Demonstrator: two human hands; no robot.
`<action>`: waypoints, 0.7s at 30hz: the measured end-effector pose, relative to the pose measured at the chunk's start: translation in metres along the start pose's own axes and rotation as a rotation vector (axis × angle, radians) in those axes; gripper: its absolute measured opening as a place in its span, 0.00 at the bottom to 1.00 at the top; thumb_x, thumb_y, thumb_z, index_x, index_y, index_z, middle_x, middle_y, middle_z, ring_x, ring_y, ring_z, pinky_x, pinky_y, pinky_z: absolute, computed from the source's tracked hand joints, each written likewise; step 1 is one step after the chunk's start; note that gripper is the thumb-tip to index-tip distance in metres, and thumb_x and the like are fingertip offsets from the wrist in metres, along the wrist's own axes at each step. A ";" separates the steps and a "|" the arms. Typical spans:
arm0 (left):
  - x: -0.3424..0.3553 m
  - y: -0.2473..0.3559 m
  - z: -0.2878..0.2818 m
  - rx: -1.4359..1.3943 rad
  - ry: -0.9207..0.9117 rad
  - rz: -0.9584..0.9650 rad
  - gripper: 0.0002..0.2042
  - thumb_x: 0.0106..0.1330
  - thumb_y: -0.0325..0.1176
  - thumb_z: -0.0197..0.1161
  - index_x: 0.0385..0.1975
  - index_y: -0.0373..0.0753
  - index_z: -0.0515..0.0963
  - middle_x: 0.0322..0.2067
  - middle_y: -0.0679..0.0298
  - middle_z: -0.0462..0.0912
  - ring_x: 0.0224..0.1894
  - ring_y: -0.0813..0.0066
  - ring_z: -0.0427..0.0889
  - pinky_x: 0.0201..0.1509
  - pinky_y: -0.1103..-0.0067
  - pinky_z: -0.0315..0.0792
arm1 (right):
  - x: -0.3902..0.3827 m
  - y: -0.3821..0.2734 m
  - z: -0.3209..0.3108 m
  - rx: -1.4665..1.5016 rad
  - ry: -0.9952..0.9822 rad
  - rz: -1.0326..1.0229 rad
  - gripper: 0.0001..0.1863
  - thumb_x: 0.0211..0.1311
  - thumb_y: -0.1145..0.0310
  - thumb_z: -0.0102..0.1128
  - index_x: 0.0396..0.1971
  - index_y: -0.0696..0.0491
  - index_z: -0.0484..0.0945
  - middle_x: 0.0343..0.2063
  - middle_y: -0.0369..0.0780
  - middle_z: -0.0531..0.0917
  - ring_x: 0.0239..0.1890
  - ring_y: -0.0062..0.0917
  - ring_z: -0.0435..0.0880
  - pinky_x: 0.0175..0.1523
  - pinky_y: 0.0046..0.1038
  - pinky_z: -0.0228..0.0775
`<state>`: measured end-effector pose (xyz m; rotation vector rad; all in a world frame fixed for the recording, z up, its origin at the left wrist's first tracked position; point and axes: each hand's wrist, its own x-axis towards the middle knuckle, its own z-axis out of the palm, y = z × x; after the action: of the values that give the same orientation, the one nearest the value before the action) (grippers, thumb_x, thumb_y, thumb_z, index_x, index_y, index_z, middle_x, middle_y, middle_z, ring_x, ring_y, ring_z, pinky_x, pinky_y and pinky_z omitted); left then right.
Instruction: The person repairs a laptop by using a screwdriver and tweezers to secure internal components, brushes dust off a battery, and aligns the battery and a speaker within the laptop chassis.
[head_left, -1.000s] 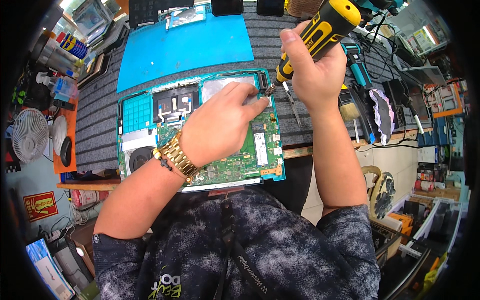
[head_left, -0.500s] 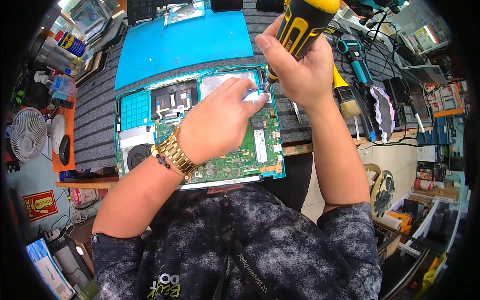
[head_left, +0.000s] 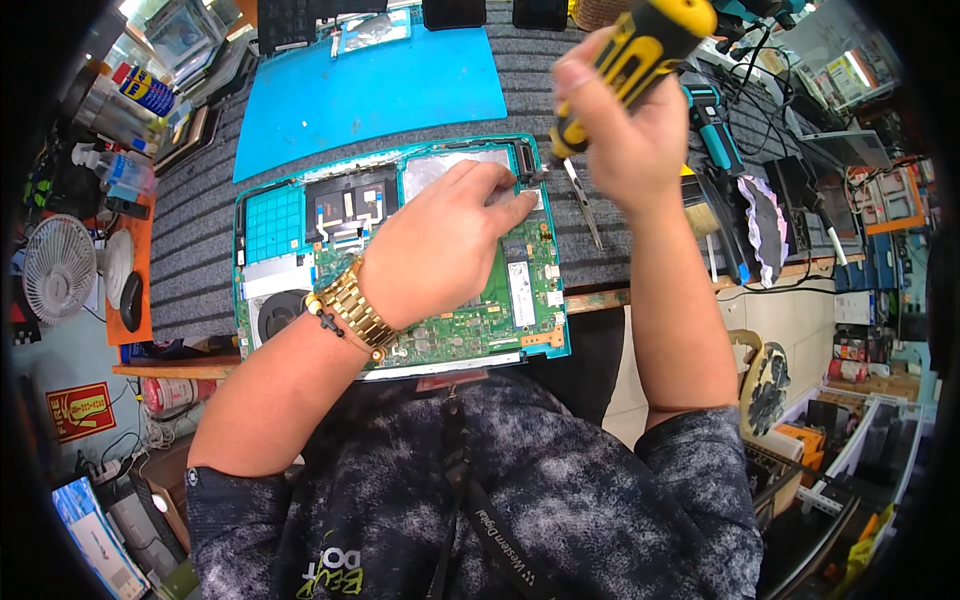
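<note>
Right fingers (head_left: 594, 95) grasp a yellow-black screwdriver (head_left: 640, 62); left fingers (head_left: 514, 211), parted, touch a laptop (head_left: 470, 325).

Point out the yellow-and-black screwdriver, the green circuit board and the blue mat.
Screwdriver (head_left: 640, 62): head view, on the handle.
Green circuit board (head_left: 488, 312): head view, on its exposed face.
Blue mat (head_left: 370, 95): head view, on its bare middle.

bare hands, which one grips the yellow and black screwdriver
The right hand grips the yellow and black screwdriver; the left hand, with a gold metal watch at its wrist, is over the opened teal laptop base.
</note>
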<state>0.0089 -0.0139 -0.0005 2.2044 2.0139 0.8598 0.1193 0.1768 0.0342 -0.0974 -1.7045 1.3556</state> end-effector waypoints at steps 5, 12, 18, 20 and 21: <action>-0.003 -0.003 0.000 0.006 0.016 0.020 0.23 0.67 0.18 0.64 0.62 0.34 0.87 0.58 0.48 0.84 0.63 0.47 0.83 0.69 0.61 0.80 | 0.025 -0.019 -0.057 -0.719 0.023 0.218 0.26 0.73 0.50 0.77 0.49 0.60 0.86 0.31 0.39 0.89 0.33 0.22 0.89 0.39 0.29 0.80; -0.002 -0.002 0.001 -0.005 0.007 0.012 0.22 0.68 0.19 0.64 0.63 0.35 0.87 0.59 0.48 0.84 0.64 0.46 0.83 0.69 0.60 0.80 | -0.001 0.002 -0.083 -1.450 -0.368 0.478 0.30 0.68 0.47 0.78 0.55 0.57 0.83 0.46 0.52 0.93 0.50 0.50 0.93 0.56 0.49 0.85; -0.003 -0.005 0.001 -0.011 0.016 0.020 0.21 0.69 0.20 0.65 0.62 0.35 0.88 0.59 0.48 0.85 0.64 0.46 0.83 0.68 0.60 0.80 | -0.019 -0.033 -0.058 -1.172 -0.385 0.542 0.19 0.67 0.57 0.80 0.35 0.60 0.86 0.28 0.49 0.89 0.31 0.43 0.89 0.41 0.43 0.81; -0.002 -0.005 -0.001 -0.017 0.005 0.004 0.20 0.70 0.21 0.66 0.62 0.35 0.88 0.59 0.49 0.85 0.63 0.47 0.84 0.68 0.60 0.80 | -0.033 -0.036 -0.049 -1.109 -0.556 0.514 0.18 0.66 0.61 0.79 0.30 0.61 0.86 0.25 0.49 0.88 0.29 0.40 0.89 0.39 0.42 0.81; -0.001 -0.004 -0.002 -0.024 -0.003 -0.011 0.20 0.71 0.22 0.66 0.62 0.36 0.88 0.58 0.50 0.86 0.63 0.47 0.84 0.68 0.60 0.80 | -0.036 -0.031 -0.048 -1.094 -0.552 0.530 0.17 0.65 0.62 0.80 0.29 0.62 0.85 0.27 0.49 0.89 0.29 0.41 0.89 0.40 0.43 0.81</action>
<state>0.0044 -0.0150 -0.0007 2.1794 2.0017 0.8736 0.1866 0.1795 0.0354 -0.9092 -2.8754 0.6330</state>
